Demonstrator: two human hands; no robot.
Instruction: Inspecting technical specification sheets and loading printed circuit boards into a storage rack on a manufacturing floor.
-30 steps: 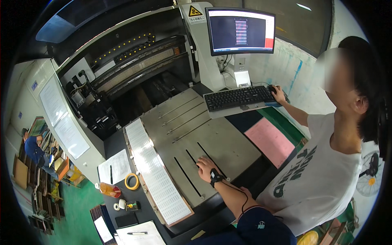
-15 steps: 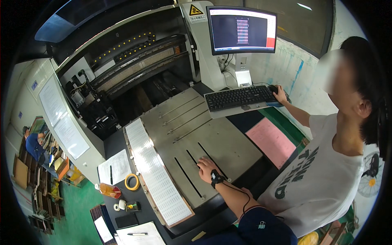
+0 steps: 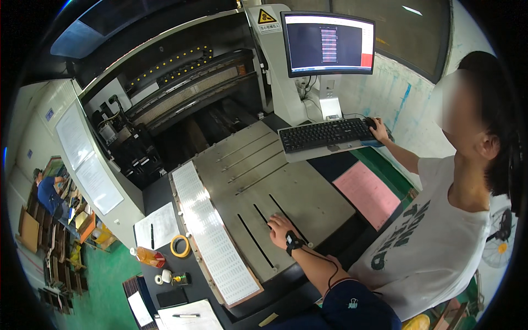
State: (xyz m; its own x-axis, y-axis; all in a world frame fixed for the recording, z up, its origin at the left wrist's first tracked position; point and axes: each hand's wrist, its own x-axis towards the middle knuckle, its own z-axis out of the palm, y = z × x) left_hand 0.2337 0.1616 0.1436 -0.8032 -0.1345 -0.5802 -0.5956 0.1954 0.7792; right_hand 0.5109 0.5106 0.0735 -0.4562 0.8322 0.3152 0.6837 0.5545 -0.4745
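Left hand (image 3: pixel 279 224) lies flat on the metal table (image 3: pixel 316 190), fingers spread, holding nothing (black strap (image 3: pixel 293 242) on the wrist; upper arm hidden behind blue cloth). Farther off, right hand (image 3: pixel 378 127) covers a mouse (image 3: pixel 370 121) beside the keyboard (image 3: pixel 324 135). The mouse is mostly hidden, so can't tell the grip.

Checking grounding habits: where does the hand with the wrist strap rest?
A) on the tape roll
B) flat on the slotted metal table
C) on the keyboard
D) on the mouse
B: the strapped hand lies flat on the metal table by a slot; the other hand covers the mouse.
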